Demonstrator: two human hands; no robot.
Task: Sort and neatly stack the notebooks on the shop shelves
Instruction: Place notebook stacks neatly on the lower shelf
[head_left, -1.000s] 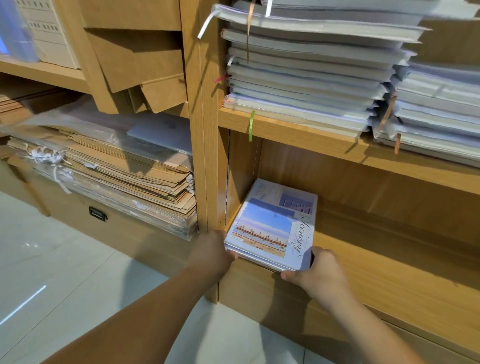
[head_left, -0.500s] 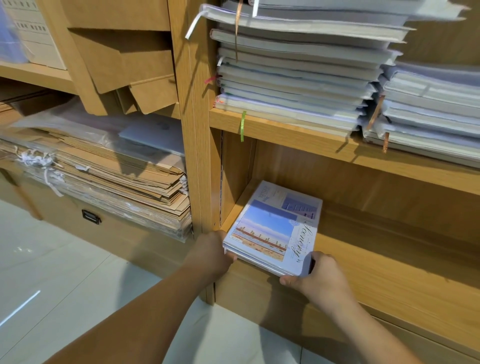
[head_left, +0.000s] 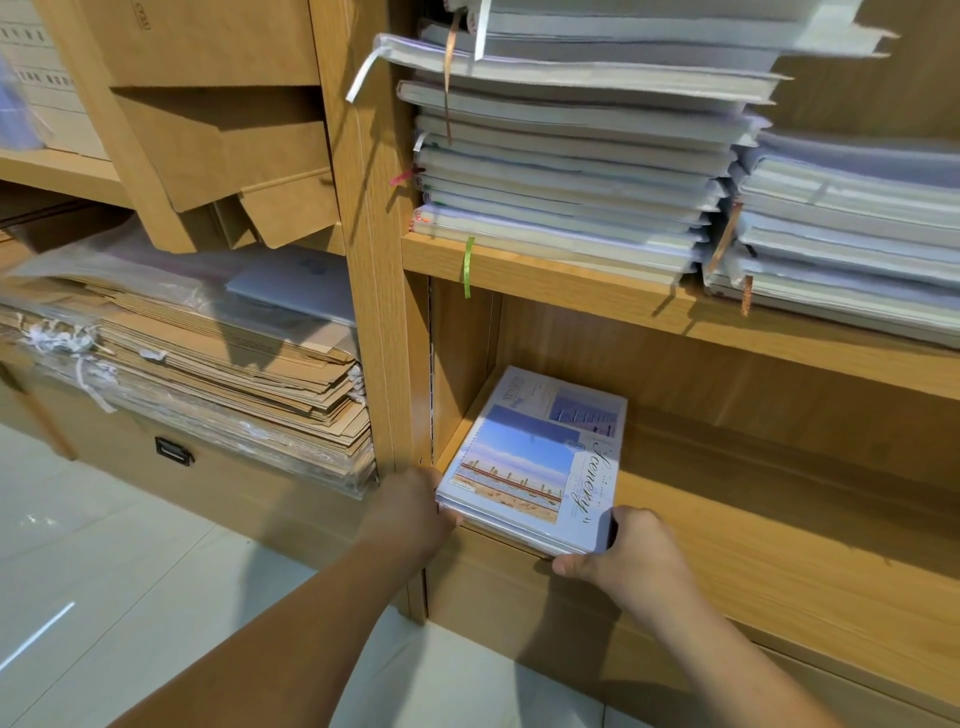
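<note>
notebook stack (head_left: 535, 462): small pile, top cover shows a beach picture and the word "scenery"; lies flat at the left end of the lower shelf (head_left: 753, 519), close to the upright (head_left: 374, 312), slightly skewed, near edge over the shelf's front lip.
left hand (head_left: 410, 512): grips the stack's near-left corner, fingers curled at its edge, tips mostly hidden.
right hand (head_left: 623, 556): clasps the near-right corner, thumb under the front edge, fingers curled round the side.
upper shelf (head_left: 571, 283): two tall piles of pale notebooks (head_left: 561, 171) side by side; a green ribbon (head_left: 468, 265) dangles over its front.
left bay: flat brown paper bags (head_left: 208, 374), piled.
</note>
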